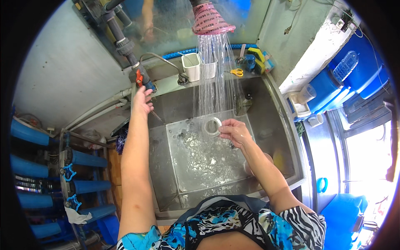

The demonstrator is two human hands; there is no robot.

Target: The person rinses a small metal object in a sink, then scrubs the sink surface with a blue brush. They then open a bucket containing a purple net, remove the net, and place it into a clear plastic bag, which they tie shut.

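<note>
Water pours in streams from a shower head wrapped in pink printed tape into a metal sink. In my right hand a white ring-shaped piece is pinched by its edge over the sink, at the lower end of the streams. My left arm reaches up to the far left corner. There my left hand has its fingers stretched out just below a red valve handle on a grey pipe; whether the fingertips touch it is hard to tell.
On the back ledge stand a white container, yellow scissors and sponges. A dark bottle-like thing is in the sink's far right corner. Blue cylinders lie racked at left; blue barrels stand at right.
</note>
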